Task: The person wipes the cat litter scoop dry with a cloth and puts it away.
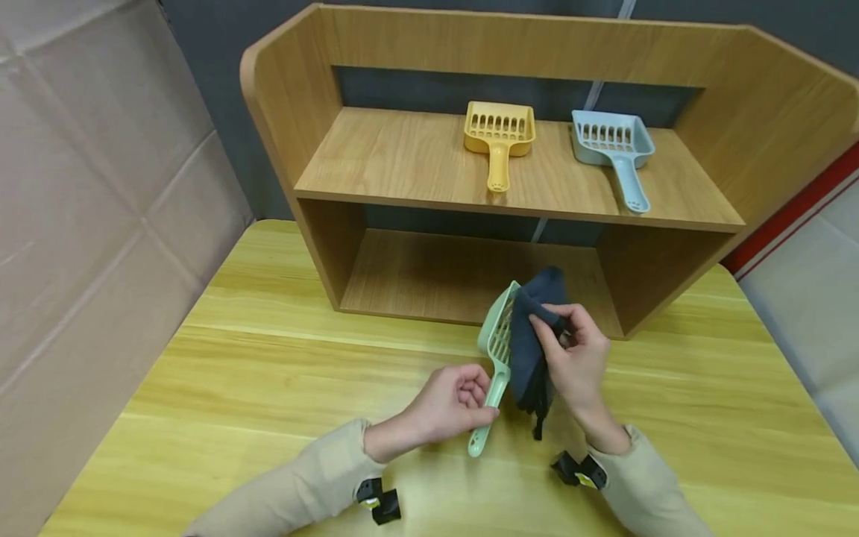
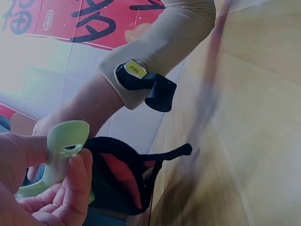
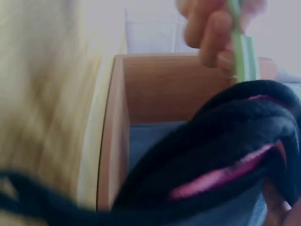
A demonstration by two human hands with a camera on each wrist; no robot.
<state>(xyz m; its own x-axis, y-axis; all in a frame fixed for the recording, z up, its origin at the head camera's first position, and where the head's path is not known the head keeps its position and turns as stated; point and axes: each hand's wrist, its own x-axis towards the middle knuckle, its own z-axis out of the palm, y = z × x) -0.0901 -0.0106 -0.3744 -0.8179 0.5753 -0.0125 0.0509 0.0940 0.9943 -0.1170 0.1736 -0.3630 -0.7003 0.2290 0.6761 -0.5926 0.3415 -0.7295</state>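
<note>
A light green slotted litter scoop (image 1: pixel 496 347) stands tilted above the table, its handle (image 2: pixel 68 134) pinched between the thumb and curled fingers of my left hand (image 1: pixel 450 403). Against the scoop's slotted face lies a dark blue cloth (image 1: pixel 529 347), which covers part of it. My right hand (image 1: pixel 579 362) pinches the cloth's folded upper edge between thumb and fingers. Black trim and a thin loop hang from the cloth's lower end. In the right wrist view, pink shows inside the folds of the cloth (image 3: pixel 225 141), and that hand is mostly hidden.
A two-level wooden shelf (image 1: pixel 403 153) stands on the yellow wood-grain table (image 1: pixel 268 350) ahead of both hands. Its upper board bears a yellow scoop (image 1: pixel 499 142) and a light blue scoop (image 1: pixel 620 156). The held scoop's head and the cloth reach its lower front edge.
</note>
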